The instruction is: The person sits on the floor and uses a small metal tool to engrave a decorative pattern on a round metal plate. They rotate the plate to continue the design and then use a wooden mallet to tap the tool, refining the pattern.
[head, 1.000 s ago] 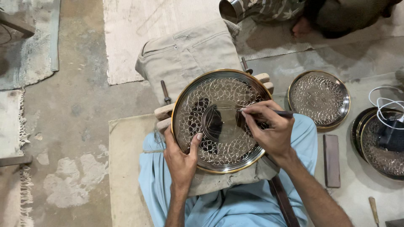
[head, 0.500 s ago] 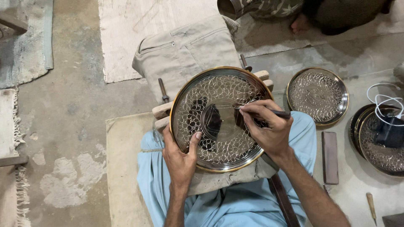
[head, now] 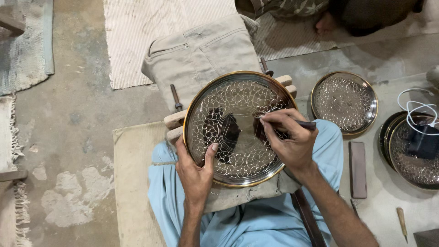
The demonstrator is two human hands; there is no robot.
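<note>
Floor: bare grey concrete floor (head: 77, 119), a pale striped mat (head: 151, 32) at the top, a tan mat (head: 130, 183) under the seated person
Folded trousers: beige, lying ahead of the knees (head: 201, 55), partly under the work
Lap: light blue cloth (head: 238, 224) spread below the plate
Engraved plate: big round metal plate (head: 238, 128), brass rim, scrolling pattern all over, resting tilted on wooden blocks (head: 176, 120) over the lap
Left hand: left hand (head: 196, 171) clamped on the plate's lower left rim, thumb over the face, fingers hidden underneath
Right hand: right hand (head: 290, 137) closed in a pen grip on the engraving tool, resting on the plate's right half
Engraving tool: thin dark engraving tool (head: 305, 123), its tip touching the metal near the centre ring
Second plate: smaller patterned plate (head: 345, 103) on the floor just right
Stacked plates: more at the right edge (head: 411, 160), white cable (head: 418, 110) lying on them
Sharpening stone: dark bar (head: 357, 169) beside the right forearm
</note>
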